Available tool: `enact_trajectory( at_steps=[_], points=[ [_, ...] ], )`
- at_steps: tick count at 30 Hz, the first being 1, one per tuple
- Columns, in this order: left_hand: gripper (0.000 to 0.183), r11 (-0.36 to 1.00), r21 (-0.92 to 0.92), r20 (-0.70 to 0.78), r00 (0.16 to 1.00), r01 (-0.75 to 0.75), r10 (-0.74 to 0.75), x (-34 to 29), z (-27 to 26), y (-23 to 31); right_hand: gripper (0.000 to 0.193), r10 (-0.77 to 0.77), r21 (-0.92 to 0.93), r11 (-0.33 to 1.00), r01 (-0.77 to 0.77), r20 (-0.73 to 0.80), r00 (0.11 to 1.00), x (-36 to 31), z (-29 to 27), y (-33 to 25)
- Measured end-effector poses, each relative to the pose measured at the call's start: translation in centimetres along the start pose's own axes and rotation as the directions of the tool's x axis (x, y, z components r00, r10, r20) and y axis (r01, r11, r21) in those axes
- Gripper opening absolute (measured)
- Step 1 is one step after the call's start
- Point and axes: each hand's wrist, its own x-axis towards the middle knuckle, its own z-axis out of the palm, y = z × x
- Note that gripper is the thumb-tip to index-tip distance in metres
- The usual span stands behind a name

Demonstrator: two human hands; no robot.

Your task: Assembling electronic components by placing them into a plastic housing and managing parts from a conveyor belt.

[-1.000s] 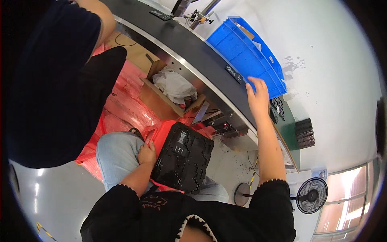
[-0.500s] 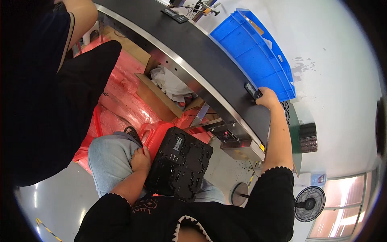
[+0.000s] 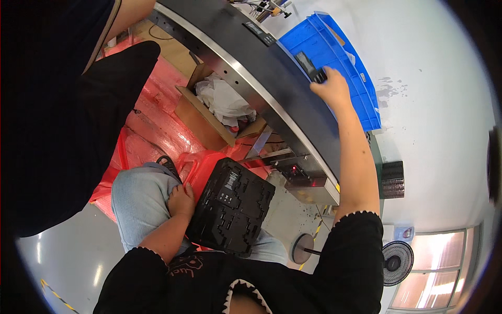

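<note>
My right hand [image 3: 332, 90] is stretched out over the far side of a black conveyor belt [image 3: 272, 78]. Its fingers pinch the near end of a flat, dark rectangular piece [image 3: 305, 62], slightly blurred, with a paler window and small marks. The piece is tilted beside the wall of a blue plastic bin [image 3: 334, 68]. Farther left on the belt lies a similar black piece [image 3: 259, 34]. My left hand [image 3: 181, 201] rests on my knee with its fingers laid out, beside a black moulded tray [image 3: 235, 206] on my lap.
A metal rail [image 3: 235, 65] edges the belt. Below stands a cardboard box [image 3: 204, 115] with white plastic bags, near a red plastic stool [image 3: 201, 170]. A co-worker in dark clothing [image 3: 57, 131] is close on my left. A fan [image 3: 398, 263] stands at lower right.
My right hand has moved farther away and left along the belt with the dark piece. The other piece appears farther right along the belt. My left hand stays on my knee.
</note>
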Motion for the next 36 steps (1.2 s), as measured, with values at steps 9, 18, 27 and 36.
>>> enact_trajectory(
  at_steps=[9, 18, 27, 36],
  points=[
    [0.042, 0.998, -0.058, 0.072, 0.997, 0.022, -0.018, 0.1, 0.2, 0.2, 0.044, 0.070, 0.063, 0.995, -0.078, 0.126, 0.990, 8.9, 4.0, -3.6],
    [0.040, 0.999, -0.031, 0.069, 0.998, 0.005, -0.003, -0.1, 0.4, 0.2, 0.058, 0.089, 0.018, 0.994, -0.110, 0.461, 0.883, 9.2, 8.4, 2.0],
    [0.043, 0.999, -0.028, 0.044, 0.998, -0.047, 0.048, 0.4, 0.3, 0.6, 0.055, 0.050, -0.201, 0.979, -0.024, 0.127, 0.991, -0.6, 2.8, -1.1],
    [0.050, 1.000, -0.026, 0.108, 0.994, -0.013, 0.016, 0.6, -0.1, -0.3, 0.058, 0.430, 0.687, 0.484, -0.543, 0.354, 0.831, -24.6, 0.6, -11.4]
  ],
)
